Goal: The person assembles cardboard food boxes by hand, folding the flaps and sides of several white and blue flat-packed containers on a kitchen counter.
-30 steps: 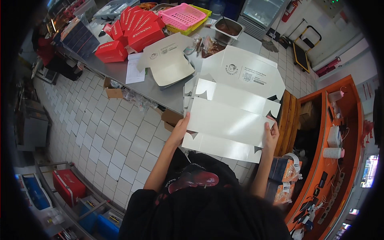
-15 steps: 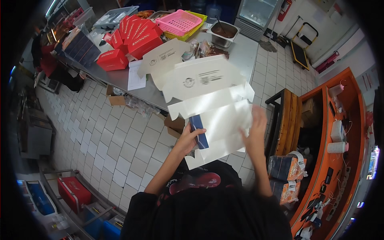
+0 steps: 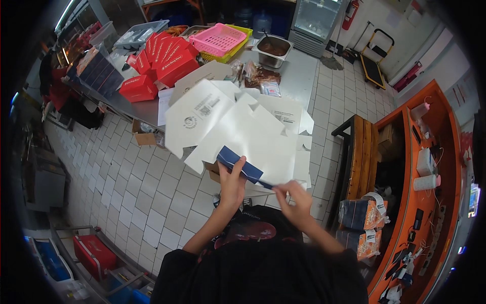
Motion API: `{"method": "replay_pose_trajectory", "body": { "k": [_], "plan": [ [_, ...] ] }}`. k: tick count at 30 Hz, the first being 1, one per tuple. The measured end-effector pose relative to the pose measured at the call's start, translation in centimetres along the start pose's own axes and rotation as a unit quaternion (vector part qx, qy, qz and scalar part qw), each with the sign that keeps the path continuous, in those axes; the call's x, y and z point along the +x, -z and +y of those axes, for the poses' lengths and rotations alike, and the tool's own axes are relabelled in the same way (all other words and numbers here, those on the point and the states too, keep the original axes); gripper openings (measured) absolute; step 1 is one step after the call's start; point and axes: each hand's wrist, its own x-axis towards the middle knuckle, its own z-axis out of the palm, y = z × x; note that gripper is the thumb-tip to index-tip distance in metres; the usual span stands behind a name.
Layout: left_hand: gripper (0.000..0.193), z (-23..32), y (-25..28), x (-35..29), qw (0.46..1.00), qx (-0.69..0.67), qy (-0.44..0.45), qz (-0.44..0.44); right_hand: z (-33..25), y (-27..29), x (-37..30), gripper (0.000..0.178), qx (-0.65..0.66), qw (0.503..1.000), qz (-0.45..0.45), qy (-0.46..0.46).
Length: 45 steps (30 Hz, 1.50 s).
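Note:
An unfolded box blank [image 3: 253, 134], white inside with a folded-up dark blue side flap [image 3: 248, 171], is held out in front of me, tilted. My left hand [image 3: 233, 190] grips it at the flap, thumb on the blue face and the other fingers underneath. At the near corner, my right hand [image 3: 297, 202] pinches the narrow blue tab at the flap's end. More flat cardboard [image 3: 291, 112] with dark print shows beneath and beyond the blank, partly covered by it.
On the steel table [image 3: 298, 83] stand red boxes [image 3: 174, 63], a pink basket [image 3: 218, 39] on a yellow one and a steel pan [image 3: 273, 50] of brown sauce. Wooden bench [image 3: 362, 152] and orange shelf [image 3: 405, 213] are at right. A person [image 3: 66, 96] stands far left.
The blank has turned, its printed panel swinging to the left. My right hand has come down and inward from the blank's right side to the blue flap's end tab.

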Motion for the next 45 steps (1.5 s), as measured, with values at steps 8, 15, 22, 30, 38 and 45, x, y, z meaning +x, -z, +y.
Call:
{"method": "replay_pose_trajectory", "body": {
  "k": [8,15,22,30,38,45],
  "plan": [
    [0.036,-0.2,-0.8,-0.3,0.888,0.389,-0.209,-0.128,1.1,-0.8,2.8,0.008,0.116,0.984,-0.053,-0.127],
    [0.049,2.7,-0.8,0.7,0.938,0.252,-0.158,-0.179,1.3,-0.8,2.4,0.010,0.223,0.957,-0.077,-0.168],
    [0.052,5.4,-2.0,-0.6,0.852,0.467,-0.141,-0.190,0.2,-0.9,3.6,0.011,0.134,0.980,-0.083,-0.123],
    [0.056,4.4,-1.7,-1.1,0.921,0.303,-0.208,-0.126,-3.5,0.3,3.9,0.009,0.186,0.972,-0.081,-0.120],
    [0.055,4.9,-1.5,-2.3,0.889,0.341,-0.257,-0.163,-4.0,0.7,4.2,0.009,0.175,0.974,-0.094,-0.107],
    [0.048,4.2,-1.7,-3.7,0.950,0.178,-0.241,-0.089,-5.5,0.6,4.3,0.005,0.260,0.961,0.011,-0.098]
  ]
}}
